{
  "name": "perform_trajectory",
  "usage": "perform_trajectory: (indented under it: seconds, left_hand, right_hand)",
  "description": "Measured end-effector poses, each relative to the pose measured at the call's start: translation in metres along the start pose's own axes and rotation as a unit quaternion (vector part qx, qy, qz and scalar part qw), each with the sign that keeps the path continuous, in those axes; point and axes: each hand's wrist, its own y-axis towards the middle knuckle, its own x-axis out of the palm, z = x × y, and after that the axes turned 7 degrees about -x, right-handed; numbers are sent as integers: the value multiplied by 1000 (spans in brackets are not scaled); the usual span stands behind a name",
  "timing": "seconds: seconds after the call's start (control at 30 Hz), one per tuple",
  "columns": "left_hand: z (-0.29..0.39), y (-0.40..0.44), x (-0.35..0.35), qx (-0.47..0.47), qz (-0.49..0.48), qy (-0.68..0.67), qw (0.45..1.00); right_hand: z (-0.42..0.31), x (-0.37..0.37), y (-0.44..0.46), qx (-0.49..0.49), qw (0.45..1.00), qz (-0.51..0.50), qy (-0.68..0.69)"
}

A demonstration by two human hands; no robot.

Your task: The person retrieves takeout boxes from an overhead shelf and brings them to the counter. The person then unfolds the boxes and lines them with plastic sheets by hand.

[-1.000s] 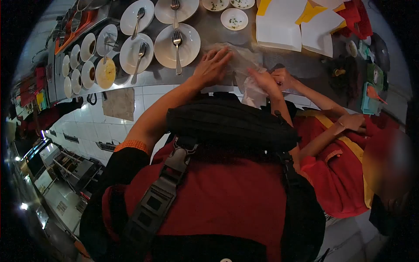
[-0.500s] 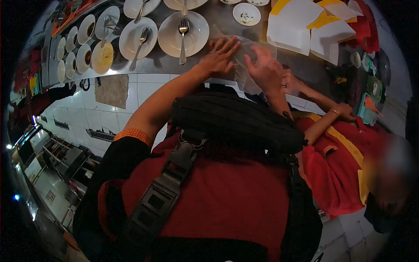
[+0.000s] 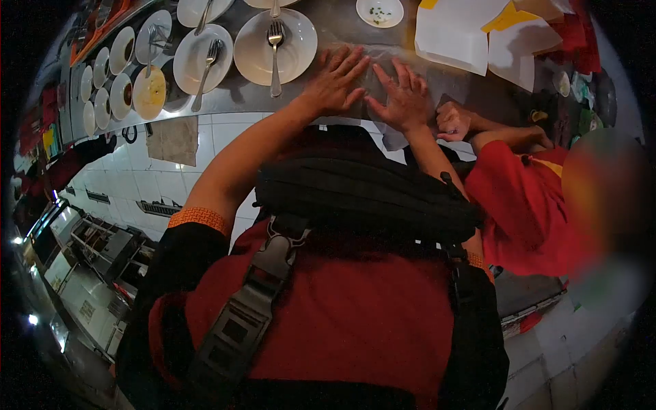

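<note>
My left hand [image 3: 335, 83] lies flat on the steel counter with its fingers spread, just right of a white bowl [image 3: 260, 60] with a fork [image 3: 275, 42] in it. Beside it, my right hand [image 3: 403, 97] also rests flat, fingers apart. Under and around my hands is a thin, clear plastic sheet or bag [image 3: 394, 140], part of which hangs over the counter's front edge. Its full outline is hard to make out. Neither hand grips anything. A co-worker's closed hand [image 3: 454, 121] is close to my right hand at the counter edge.
More bowls with cutlery [image 3: 203, 60] and small sauce dishes [image 3: 149, 93] cover the counter's left side. Beyond my hands is a small dish with green bits [image 3: 379, 12]. White and yellow cartons [image 3: 451, 37] stand at the back right. A co-worker in red [image 3: 523, 212] is close on my right.
My right hand, raised and blurred before, now lies flat on the plastic. The co-worker has leaned nearer, and their hand shows more clearly. My view has shifted slightly.
</note>
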Motion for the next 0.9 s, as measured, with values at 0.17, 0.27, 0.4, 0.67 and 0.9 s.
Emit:
perform_trajectory:
  seconds: [0.17,0.27,0.4,0.67,0.9]
  left_hand:
    - [-1,-3,-7,8,-16,6,1000]
    - [-2,-3,-10,7,-47,10,999]
    - [-4,-5,-10,23,-57,8,998]
    - [-5,-6,-16,28,-84,-4,996]
    - [-8,-15,-24,55,-121,16,991]
  right_hand:
    - [3,0,2,7,997,-71,20]
    - [5,2,0,-1,996,-77,40]
    - [9,1,-3,-20,995,-86,45]
    - [15,-4,-3,-44,991,-109,63]
    - [24,-9,-5,-82,985,-129,77]
